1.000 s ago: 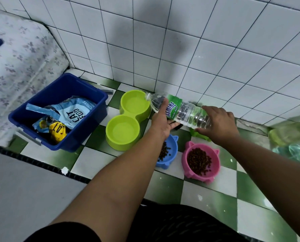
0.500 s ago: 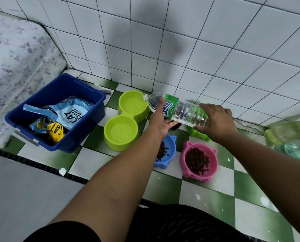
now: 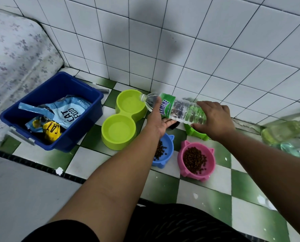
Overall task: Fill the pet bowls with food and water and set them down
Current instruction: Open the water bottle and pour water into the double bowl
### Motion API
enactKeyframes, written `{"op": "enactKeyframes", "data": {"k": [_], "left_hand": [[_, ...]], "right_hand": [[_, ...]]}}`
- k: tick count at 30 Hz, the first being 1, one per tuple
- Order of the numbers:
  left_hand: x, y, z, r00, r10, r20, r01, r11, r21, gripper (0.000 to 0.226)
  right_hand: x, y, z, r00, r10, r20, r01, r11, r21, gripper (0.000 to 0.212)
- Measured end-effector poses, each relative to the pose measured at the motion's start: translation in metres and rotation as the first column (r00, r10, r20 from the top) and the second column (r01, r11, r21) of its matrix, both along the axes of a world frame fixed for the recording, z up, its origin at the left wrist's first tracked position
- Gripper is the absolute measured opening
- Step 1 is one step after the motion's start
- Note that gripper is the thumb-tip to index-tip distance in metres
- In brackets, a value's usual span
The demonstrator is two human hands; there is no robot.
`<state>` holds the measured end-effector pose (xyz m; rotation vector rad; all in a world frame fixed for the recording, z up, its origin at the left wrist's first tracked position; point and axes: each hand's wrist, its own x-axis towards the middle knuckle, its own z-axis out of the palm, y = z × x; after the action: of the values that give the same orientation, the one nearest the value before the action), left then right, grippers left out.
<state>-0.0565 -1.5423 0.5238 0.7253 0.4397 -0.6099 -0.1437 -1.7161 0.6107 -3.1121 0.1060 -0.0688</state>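
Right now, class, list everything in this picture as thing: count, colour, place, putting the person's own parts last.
double bowl: one, lime green, floor by the wall.
water bottle: one, clear with green label, tilted, mouth over the double bowl's far cup.
blue bowl: one, blue, holds kibble, beside the left forearm.
pink bowl: one, pink, holds kibble, right of the blue bowl.
green bowl: one, green, mostly hidden under the water bottle.
tub: one, dark blue, floor at left.
cat food bags: two, pale blue and yellow, in the tub.
left hand: one, fingers under the water bottle's neck.
right hand: one, grips the water bottle's base.
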Motion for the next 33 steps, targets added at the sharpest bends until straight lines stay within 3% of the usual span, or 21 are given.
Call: {"op": "enactKeyframes", "data": {"k": [24,31,33], "left_hand": [[-0.004,0.007,0.004,1.000,-0.013,0.015,0.013,1.000,0.017,0.053],[-0.005,0.012,0.016,0.998,-0.033,0.057,0.023,0.985,0.169,0.074],[-0.005,0.016,0.026,0.997,-0.037,0.067,0.023,0.980,0.200,0.091]], "right_hand": [[-0.006,0.008,-0.001,1.000,-0.015,0.017,0.014,0.998,0.055,0.080],[-0.016,0.018,-0.009,0.994,-0.110,0.012,0.108,0.983,0.146,0.082],[-0.018,0.022,-0.010,0.991,-0.134,0.018,0.129,0.976,0.174,0.083]]}}
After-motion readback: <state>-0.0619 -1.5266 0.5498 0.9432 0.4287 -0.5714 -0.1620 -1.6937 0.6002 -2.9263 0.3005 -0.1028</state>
